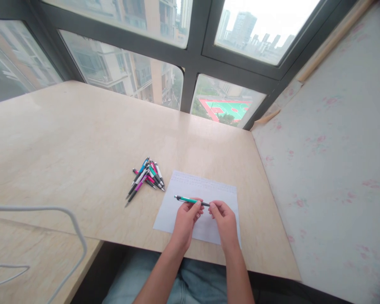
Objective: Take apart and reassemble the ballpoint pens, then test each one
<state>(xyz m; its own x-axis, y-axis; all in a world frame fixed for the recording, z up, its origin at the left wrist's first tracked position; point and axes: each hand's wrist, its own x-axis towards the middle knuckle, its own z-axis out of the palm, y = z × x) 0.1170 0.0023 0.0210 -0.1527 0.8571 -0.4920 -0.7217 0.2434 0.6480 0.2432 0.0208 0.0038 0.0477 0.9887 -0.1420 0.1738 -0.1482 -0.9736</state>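
A green and black ballpoint pen lies level between my two hands, above a white sheet of paper. My left hand is closed around the middle of its barrel. At the pen's right end, the fingers of my right hand pinch the tip, which they mostly hide. Rows of faint handwriting run along the top of the sheet. To the left of the paper rests a loose pile of pens in purple, blue, pink, green and white, several of them crossing one another.
The beige countertop reaches back to dark-framed windows. On the right stands a wall with a flower pattern. A white cable loops over the lower left, near a lower ledge.
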